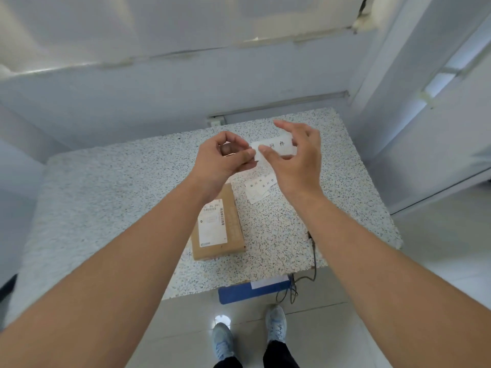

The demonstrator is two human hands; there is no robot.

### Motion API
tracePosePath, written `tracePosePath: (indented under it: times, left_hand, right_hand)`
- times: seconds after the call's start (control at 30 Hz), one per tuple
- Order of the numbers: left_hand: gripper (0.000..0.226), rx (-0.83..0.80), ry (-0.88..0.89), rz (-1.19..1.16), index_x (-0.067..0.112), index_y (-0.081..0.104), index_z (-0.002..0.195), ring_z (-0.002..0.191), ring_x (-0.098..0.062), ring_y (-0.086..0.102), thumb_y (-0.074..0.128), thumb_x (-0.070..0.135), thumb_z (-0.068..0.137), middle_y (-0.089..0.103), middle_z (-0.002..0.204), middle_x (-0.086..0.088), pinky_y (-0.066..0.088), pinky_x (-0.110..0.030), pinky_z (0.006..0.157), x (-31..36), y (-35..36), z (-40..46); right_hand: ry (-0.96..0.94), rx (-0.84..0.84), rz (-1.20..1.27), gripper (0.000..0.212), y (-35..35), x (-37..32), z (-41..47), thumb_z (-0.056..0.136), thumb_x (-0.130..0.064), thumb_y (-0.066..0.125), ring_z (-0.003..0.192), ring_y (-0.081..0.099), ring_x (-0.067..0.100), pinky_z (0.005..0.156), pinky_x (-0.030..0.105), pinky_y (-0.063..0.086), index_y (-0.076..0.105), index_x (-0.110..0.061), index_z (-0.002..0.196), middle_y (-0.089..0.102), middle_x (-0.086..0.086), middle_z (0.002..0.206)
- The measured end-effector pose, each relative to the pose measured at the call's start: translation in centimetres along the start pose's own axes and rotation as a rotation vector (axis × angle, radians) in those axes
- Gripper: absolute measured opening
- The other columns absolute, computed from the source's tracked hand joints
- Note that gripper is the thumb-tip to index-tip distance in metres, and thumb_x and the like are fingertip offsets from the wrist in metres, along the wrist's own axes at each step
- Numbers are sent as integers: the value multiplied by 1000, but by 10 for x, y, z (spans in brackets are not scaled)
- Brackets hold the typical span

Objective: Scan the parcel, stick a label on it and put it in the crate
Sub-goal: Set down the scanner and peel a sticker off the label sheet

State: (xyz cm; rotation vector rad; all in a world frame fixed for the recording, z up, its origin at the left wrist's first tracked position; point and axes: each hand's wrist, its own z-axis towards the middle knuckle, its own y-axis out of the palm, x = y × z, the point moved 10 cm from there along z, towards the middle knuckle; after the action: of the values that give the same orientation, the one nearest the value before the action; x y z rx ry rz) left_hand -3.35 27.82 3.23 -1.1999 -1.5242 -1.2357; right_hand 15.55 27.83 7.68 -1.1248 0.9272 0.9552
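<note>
A brown cardboard parcel (218,229) with a white shipping slip on top lies flat on the speckled table (106,208), under my left forearm. Both hands are raised above the table's far half and hold one white label (279,146) printed with black characters. My left hand (225,158) pinches the label's left end between thumb and fingers. My right hand (295,158) grips its right part with thumb and forefinger, the other fingers spread. A blue crate (252,290) shows partly under the table's near edge.
Several more white labels (259,188) lie loose on the table, right of the parcel. A dark cable (313,258) hangs over the table's right front edge to the floor. My feet in light shoes stand on the tiled floor. Walls close in behind and to the right.
</note>
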Motion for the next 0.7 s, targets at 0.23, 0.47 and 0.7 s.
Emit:
tracePosePath:
  times: [0.23, 0.47, 0.7]
  left_hand:
    - [17, 5, 52, -51, -4, 68, 98, 82, -34, 76, 77, -8, 84, 75, 82, -21, 62, -48, 85, 46, -14, -22]
    - [16, 7, 91, -31, -1, 70, 92, 78, -35, 76, 80, -6, 82, 77, 83, -23, 63, -45, 80, 80, -25, -31]
    - [19, 2, 104, -7, 0, 68, 92, 77, -36, 77, 80, -8, 81, 77, 84, -25, 63, -45, 79, 97, -28, -37]
  right_hand:
    - [-70, -31, 42, 19, 9, -51, -1, 80, -18, 89, 124, 53, 8, 76, 9, 54, 82, -20, 97, 51, 4, 132]
    - [-128, -70, 65, 14, 20, -85, 0, 80, -14, 89, 130, 52, 9, 84, 31, 63, 83, -18, 93, 53, 8, 135]
    - [-132, -137, 40, 15, 25, -98, 0, 82, -14, 87, 132, 54, 16, 95, 39, 59, 83, -18, 96, 51, 6, 141]
